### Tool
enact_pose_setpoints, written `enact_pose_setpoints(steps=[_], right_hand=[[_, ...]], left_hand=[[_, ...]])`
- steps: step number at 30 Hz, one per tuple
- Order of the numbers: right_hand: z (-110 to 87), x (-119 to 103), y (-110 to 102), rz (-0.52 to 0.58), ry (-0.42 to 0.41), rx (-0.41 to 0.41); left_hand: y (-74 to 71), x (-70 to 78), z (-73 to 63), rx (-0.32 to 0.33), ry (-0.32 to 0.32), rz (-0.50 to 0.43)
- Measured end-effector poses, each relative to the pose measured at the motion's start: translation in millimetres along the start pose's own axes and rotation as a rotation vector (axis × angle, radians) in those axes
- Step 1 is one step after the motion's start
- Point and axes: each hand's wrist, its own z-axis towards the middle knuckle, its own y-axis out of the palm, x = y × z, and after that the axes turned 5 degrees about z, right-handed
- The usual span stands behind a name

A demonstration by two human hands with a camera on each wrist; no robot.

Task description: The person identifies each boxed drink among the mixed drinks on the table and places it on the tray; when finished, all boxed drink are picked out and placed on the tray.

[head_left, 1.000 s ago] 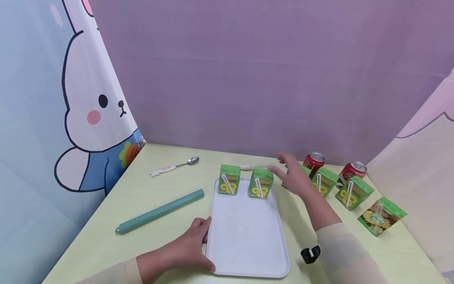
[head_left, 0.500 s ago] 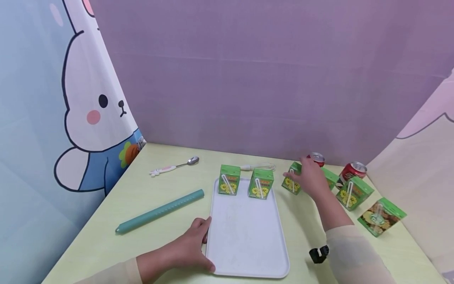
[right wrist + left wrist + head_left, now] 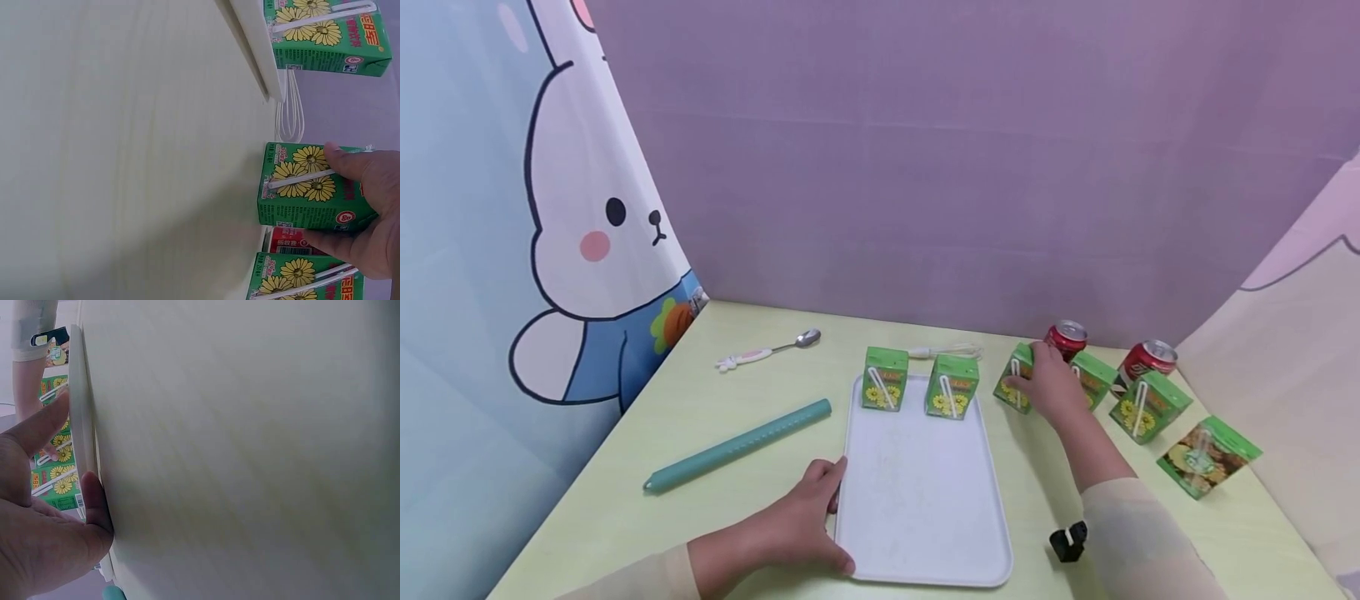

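Note:
My left hand (image 3: 801,521) grips the left edge and near-left corner of a white rectangular tray (image 3: 925,496); in the left wrist view its fingers and thumb spread along the tray rim (image 3: 80,419). Two green juice boxes with straws, one on the left (image 3: 884,379) and one on the right (image 3: 951,388), stand at the tray's far end. Beyond the tray's right side, my right hand (image 3: 1054,392) holds another green juice box (image 3: 303,185), with thumb and fingers on opposite sides. That box stands upright, low at the table top in the right wrist view.
More juice boxes (image 3: 1148,408) stand in a row to the right, with two red soda cans (image 3: 1067,338) behind. A green box with a different picture (image 3: 1206,458) is nearest. A whisk (image 3: 946,352), a spoon (image 3: 767,353) and a teal stick (image 3: 737,446) lie around the tray.
My right hand has moved right from above the whisk, passed over the row, and now grips the leftmost juice box there. My left hand and the tray have stayed put.

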Motion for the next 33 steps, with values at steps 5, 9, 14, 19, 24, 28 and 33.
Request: enact_pose_setpoints(steps=[5,9,14,19,24,28,33], right_hand=[[-2.4,1,-2,-0.002,-0.006,0.015],[-5.2,4,-3,-0.005,-0.007,0.022],[-10.6,6,-6,-0.016,-0.028,0.023],[-19.1,1,-17,-0.022,-0.067,0.030],[-31.0,-14,-32,0.004,-0.095,0.028],[-42.4,-30,-45,0.020,-0.137,0.027],[-60.7,-50,-59,0.001,-0.205,0.052]], left_hand=[[0.5,0.3,0.0,-0.004,0.008,-0.005],[1.4,-0.1,-0.6,0.003,0.017,0.002],[0.6,0.6,-0.4,0.003,0.008,0.007],[-0.4,1.7,0.3,-0.001,-0.006,0.012],[-1.1,1.9,0.6,-0.006,-0.016,0.011],[-1.1,1.4,0.5,-0.006,-0.018,0.010],[-0.2,0.3,0.2,-0.002,-0.010,0.005]])
